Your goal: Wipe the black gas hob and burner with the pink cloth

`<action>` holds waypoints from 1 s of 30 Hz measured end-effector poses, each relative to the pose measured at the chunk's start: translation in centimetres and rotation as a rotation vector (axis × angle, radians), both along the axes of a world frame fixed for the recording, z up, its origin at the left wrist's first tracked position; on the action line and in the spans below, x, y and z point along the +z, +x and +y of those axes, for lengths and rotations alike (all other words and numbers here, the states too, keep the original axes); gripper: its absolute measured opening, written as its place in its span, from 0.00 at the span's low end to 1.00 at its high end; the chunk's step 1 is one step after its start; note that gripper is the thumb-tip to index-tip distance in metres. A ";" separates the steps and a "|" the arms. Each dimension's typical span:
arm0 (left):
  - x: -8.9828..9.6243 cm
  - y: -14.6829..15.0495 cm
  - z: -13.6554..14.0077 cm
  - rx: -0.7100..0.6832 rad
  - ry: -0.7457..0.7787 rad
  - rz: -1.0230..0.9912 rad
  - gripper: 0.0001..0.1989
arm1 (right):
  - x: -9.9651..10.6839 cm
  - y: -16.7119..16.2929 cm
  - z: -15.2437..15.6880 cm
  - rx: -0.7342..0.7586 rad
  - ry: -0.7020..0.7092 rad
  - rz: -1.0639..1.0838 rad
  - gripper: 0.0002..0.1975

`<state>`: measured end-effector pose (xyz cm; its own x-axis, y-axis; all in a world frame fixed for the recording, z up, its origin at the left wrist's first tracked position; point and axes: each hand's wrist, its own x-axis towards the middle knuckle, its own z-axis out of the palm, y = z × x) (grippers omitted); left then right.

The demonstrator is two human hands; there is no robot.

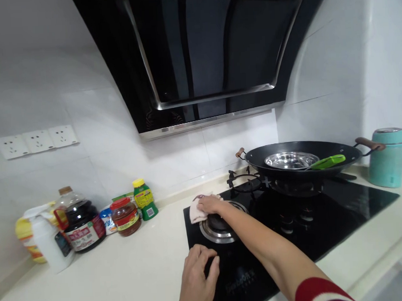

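Observation:
My right hand presses a pale cloth onto the far left corner of the black glass gas stove. Its fingers are bent over the cloth, beside the left burner with its metal ring. My right forearm hides part of that burner. Over the stove's left front edge hovers my left hand, fingers curled loosely with a gap between thumb and forefinger and nothing in it. A black pan support has been set off the left burner, at the back of the stove.
A large black wok sits on the right burner, holding a steel bowl and a green-handled utensil. A teal flask stands at right. Left are a white spray bottle, a dark sauce jug and jars. The range hood overhangs.

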<state>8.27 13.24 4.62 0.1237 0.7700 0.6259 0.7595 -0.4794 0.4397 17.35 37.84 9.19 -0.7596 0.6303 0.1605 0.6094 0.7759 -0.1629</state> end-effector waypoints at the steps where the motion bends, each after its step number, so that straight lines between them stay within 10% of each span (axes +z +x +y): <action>1: 0.0 -0.3 0.1 0.016 0.005 -0.014 0.09 | 0.0 -0.6 -0.8 0.005 -0.016 -0.004 0.19; 9: -0.2 -2.5 0.9 0.089 0.033 -0.133 0.13 | -0.4 -1.3 -8.2 0.092 -0.086 -0.088 0.29; 20: -0.4 -1.8 0.9 0.038 -0.081 -0.217 0.16 | -2.3 10.4 -12.0 0.200 -0.090 0.069 0.13; 26: -0.3 -1.4 0.9 0.003 -0.086 -0.199 0.16 | -2.6 10.1 -15.3 0.217 0.219 0.082 0.17; 30: -0.3 -1.3 0.6 0.008 -0.068 -0.170 0.16 | -3.4 11.2 -16.1 0.122 0.190 0.041 0.13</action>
